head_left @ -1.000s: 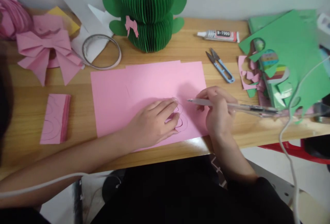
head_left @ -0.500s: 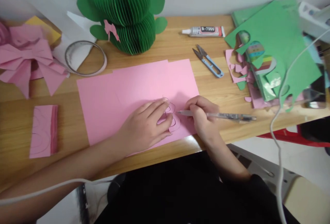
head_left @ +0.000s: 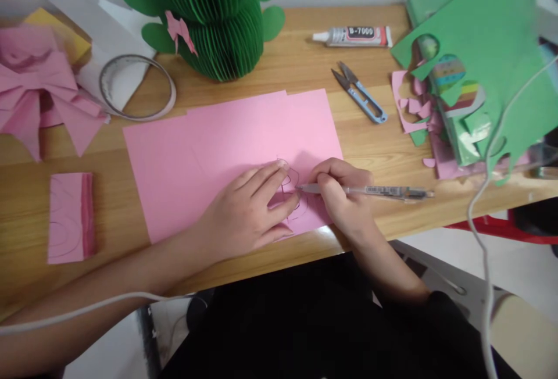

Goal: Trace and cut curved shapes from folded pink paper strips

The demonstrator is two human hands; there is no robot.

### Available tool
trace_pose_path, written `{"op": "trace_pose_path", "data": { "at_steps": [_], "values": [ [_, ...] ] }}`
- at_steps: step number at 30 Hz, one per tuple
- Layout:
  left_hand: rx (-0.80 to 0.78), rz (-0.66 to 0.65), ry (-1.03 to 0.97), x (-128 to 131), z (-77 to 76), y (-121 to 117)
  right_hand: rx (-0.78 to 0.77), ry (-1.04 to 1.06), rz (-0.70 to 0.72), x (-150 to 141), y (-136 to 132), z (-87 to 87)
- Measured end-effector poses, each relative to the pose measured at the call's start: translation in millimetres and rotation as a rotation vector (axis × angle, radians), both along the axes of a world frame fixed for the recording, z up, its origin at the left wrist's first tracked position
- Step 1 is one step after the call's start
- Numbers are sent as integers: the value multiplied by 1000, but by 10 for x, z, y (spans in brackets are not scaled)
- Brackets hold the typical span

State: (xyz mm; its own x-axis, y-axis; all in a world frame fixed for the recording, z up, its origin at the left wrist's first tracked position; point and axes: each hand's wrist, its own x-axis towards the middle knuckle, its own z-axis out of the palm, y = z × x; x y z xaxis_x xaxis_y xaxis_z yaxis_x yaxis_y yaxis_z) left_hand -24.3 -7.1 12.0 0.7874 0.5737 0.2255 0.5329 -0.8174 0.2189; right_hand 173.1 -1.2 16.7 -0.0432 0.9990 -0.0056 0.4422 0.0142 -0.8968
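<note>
Overlapping pink paper sheets (head_left: 235, 129) lie on the wooden table. My left hand (head_left: 250, 207) rests flat on them, fingers spread and pointing right. Beneath its fingertips shows a small pink cutout, partly hidden, with curved pen outlines around it. My right hand (head_left: 344, 193) grips a clear-barrelled pen (head_left: 383, 191) between thumb and fingers. The pen's tip is at the drawn lines, close to the left fingertips; whether it touches the paper I cannot tell. A folded pink paper stack (head_left: 67, 219) with drawn curves sits left of my forearm.
Blue thread snips (head_left: 361, 95) and a glue tube (head_left: 355, 36) lie behind the sheets. A green honeycomb paper figure (head_left: 224, 30) stands at the back. Left are a tape roll (head_left: 172, 97) and a pink paper bow (head_left: 43, 85); right, green sheets (head_left: 488, 47), pink scraps (head_left: 405, 120) and a white cable (head_left: 475, 204).
My right hand has brought the pen leftward and down to the outlines beside my left fingertips. The left hand keeps its place on the paper. The camera view has shifted.
</note>
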Motion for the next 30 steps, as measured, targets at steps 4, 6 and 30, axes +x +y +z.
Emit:
{"op": "trace_pose_path", "data": {
  "at_steps": [4,6,30],
  "values": [
    [6,-1,-9,6,1,2,7,-4,0,-2,-9,-1],
    [6,0,-6,10,5,6,15,-12,0,-3,-17,-1],
    [13,3,15,4,13,10,102,-50,-59,28,-65,-13]
  ]
}}
